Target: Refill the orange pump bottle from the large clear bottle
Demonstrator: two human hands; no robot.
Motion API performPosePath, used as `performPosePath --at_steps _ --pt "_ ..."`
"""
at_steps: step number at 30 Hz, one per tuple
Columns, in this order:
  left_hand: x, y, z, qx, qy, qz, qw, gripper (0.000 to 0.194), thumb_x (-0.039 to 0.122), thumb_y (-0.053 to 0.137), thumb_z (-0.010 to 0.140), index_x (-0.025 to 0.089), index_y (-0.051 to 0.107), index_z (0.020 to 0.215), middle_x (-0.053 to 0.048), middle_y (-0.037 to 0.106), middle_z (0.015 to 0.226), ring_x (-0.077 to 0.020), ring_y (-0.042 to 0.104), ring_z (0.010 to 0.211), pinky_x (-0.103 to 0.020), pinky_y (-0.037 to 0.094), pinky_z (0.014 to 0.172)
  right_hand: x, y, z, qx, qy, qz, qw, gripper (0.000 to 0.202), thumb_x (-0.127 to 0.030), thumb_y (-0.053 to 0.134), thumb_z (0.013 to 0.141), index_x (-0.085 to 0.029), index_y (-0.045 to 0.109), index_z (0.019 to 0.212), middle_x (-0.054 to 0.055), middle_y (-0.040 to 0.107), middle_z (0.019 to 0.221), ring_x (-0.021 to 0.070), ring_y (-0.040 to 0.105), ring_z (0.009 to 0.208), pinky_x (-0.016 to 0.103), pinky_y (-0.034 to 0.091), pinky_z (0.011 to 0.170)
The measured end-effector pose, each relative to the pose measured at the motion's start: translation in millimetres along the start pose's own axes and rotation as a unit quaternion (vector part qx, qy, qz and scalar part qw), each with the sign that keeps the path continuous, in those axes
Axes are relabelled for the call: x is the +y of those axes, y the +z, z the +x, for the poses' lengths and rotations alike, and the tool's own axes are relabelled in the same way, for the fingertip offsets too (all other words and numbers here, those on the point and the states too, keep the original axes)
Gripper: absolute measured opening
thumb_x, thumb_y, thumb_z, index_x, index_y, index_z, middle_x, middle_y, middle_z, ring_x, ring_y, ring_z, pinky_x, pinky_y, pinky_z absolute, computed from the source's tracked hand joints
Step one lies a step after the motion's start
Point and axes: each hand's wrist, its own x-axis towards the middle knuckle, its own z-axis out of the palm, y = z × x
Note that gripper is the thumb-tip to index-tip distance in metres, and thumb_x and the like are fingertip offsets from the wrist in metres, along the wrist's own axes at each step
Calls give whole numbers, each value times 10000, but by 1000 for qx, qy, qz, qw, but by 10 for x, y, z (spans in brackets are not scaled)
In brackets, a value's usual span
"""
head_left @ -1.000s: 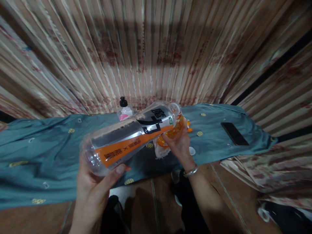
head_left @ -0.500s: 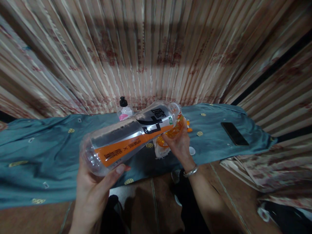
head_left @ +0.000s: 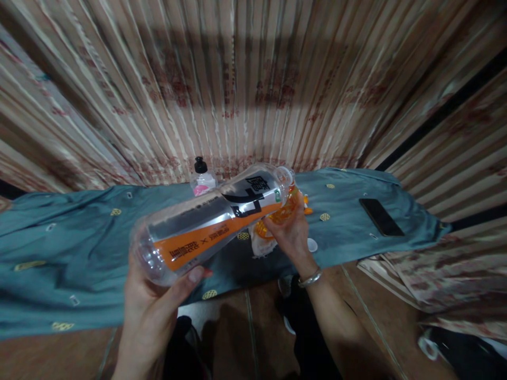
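Observation:
My left hand (head_left: 152, 309) is wrapped round the base of a large clear plastic bottle (head_left: 209, 221) with an orange and black label. The bottle lies tilted in the air, its uncapped-looking neck up and to the right. At that mouth, my right hand (head_left: 292, 229) grips an orange see-through container (head_left: 280, 214), partly hidden behind the bottle and my fingers. Whether the two touch I cannot make out. Below them a whitish cloth or packet (head_left: 262, 247) lies on the table. A small white round cap (head_left: 312, 245) rests beside my right wrist.
A teal patterned cloth (head_left: 344, 232) covers the long narrow table. A black phone (head_left: 381, 217) lies on its right part. Behind the big bottle stands a small clear bottle (head_left: 203, 182) with a black top. An orange item (head_left: 308, 206) sits past my right hand. Pleated curtains (head_left: 237, 79) hang behind.

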Motion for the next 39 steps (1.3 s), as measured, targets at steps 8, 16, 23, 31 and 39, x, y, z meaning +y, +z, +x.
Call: performPosePath --at_steps 8,16,23,31,39 --pt "25 26 -10 -6 -4 0 1000 802 357 1141 636 253 827 1366 -136 826 1380 -341 860 994 -358 751 608 6 11 -12 4 -9 -8 1000 1242 -627 921 857 -214 257 1822 273 649 1676 480 693 1516 724 631 1194" --pt "-20 -33 13 -12 -1 -5 1000 802 320 1132 668 256 819 1404 -132 828 1386 -331 868 989 -347 760 624 13 10 -14 2 1 -4 1000 1237 -601 938 824 -199 290 1798 282 643 1681 495 679 1531 729 621 1209" --pt "-38 -41 22 -2 0 -5 1000 993 334 1145 642 260 771 1559 -156 821 1410 -357 872 1015 -373 766 603 37 26 -24 12 -15 -18 1000 1242 -637 919 855 -229 257 1824 254 652 1669 473 691 1510 716 634 1193" --pt "-90 -110 39 -25 16 -7 1000 832 296 1124 701 271 825 1476 -128 842 1352 -333 881 974 -380 778 621 23 18 -13 5 -13 -5 1000 1247 -607 929 850 -209 259 1823 267 637 1683 485 661 1549 722 611 1226" --pt "-91 -111 41 -30 18 -8 999 848 292 1120 713 269 812 1503 -131 843 1346 -341 884 992 -381 781 628 7 16 -15 15 -20 -17 1000 1203 -622 913 870 -226 278 1812 253 676 1640 466 713 1482 701 657 1166"
